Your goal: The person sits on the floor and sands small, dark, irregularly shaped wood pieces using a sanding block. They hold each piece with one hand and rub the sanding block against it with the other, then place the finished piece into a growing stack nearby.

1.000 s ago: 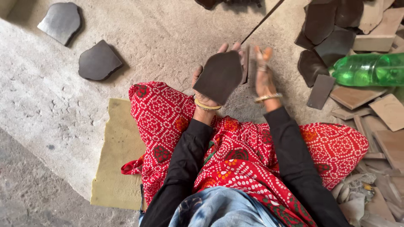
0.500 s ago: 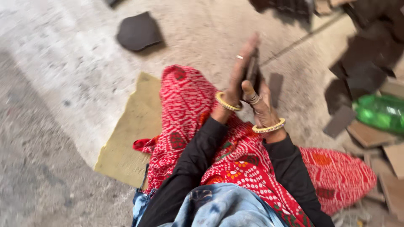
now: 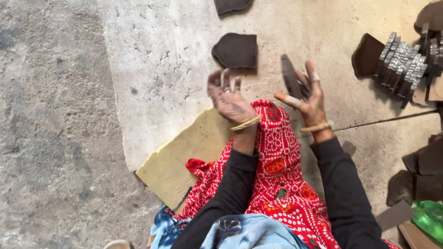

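While you sit on the concrete floor (image 3: 60,138), note that it carries one paler grey slab (image 3: 157,78) running up the middle of the head view, and one yellow mat (image 3: 184,157) lying flat at the slab's near edge, partly under your lap. One red cloth with white dots (image 3: 281,184) covers your legs and reaches up between your forearms. At the upper right, one row of dark pieces stood on edge (image 3: 406,64) leans together, too tightly packed to count, with one larger dark brown piece (image 3: 367,54) touching its left end. Two flat dark pieces lie on the slab ahead of you: one whole piece (image 3: 236,50) just beyond your fingertips, and one cropped piece (image 3: 230,5) at the top edge, well apart from the first. One thin dark rod (image 3: 387,121) crosses the floor at the right. One green plastic bottle (image 3: 428,217) shows at the lower right corner, beside several dark and tan offcuts. Your right hand (image 3: 310,99) is clamped on one thin dark piece (image 3: 290,77), held on edge and raised above the slab, with the thumb and forefinger spread out from it. Your left hand (image 3: 230,97) is held apart from the right, its fingers loosely curled and gripping nothing. Each wrist carries one gold bangle.
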Available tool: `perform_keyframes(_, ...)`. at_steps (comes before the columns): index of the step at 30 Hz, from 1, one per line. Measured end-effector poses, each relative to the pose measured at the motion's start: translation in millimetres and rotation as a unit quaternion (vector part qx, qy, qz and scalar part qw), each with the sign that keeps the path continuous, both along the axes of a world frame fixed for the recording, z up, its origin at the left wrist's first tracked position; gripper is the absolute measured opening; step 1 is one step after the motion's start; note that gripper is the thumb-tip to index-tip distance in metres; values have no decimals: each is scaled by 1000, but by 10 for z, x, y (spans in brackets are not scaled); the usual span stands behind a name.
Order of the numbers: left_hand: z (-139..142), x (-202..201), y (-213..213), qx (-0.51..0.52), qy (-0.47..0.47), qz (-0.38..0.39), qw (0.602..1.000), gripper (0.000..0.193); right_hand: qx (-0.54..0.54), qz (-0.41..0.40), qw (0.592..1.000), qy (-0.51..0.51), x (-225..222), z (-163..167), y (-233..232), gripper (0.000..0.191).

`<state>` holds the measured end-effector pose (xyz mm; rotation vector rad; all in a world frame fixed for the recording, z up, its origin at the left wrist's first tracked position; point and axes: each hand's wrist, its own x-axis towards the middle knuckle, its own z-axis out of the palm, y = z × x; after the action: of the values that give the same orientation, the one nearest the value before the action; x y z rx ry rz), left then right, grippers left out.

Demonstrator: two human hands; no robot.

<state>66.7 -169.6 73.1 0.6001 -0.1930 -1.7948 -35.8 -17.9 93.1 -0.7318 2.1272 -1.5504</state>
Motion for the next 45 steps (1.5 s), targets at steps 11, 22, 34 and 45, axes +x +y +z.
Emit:
perform_keyframes(11, -603, 188, -392, 131, 55, 24, 990, 35, 132, 260, 892, 344, -650, -453, -1243, 142)
perform_keyframes(22, -609, 247, -453, 117, 24, -6, 993, 34, 193, 292, 861, 368, -665, -363, -1516, 146)
perform_keyframes(34, -575, 152, -424, 7, -30, -47, 998, 38, 217, -48, 929, 296, 70, -591, 1076, 65)
perform_keyframes(45, -285, -58, -534, -292, -168, -175, 925, 16, 371, -288, 856, 216, 1214, -1308, 2137, 79)
